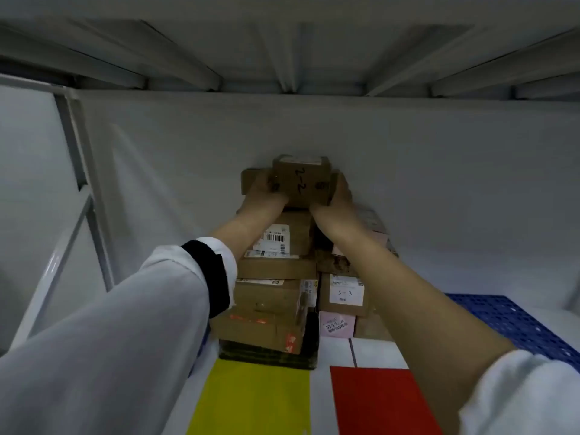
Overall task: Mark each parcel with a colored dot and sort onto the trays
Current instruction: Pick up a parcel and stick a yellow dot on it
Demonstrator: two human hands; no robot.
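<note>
Brown parcel (pixel 301 180), marked "2-2": at top of parcel stack (pixel 276 268), close to white back wall, clasped from both sides; resting or lifted, not discernible.
Left grip (pixel 263 193): fingers curled round parcel's left side.
Right grip (pixel 337 196): fingers curled round parcel's right side.
Stack: brown cardboard parcels, some with barcode labels, on white bench (pixel 376 351).
Parcel labelled "3-3" (pixel 343 293): right part of stack, above pink parcel (pixel 337 324).
Yellow sheet (pixel 254 400), red sheet (pixel 376 403): flat on bench, side by side, in front of stack.
Blue perforated tray (pixel 514 321): far right, beyond right forearm.
</note>
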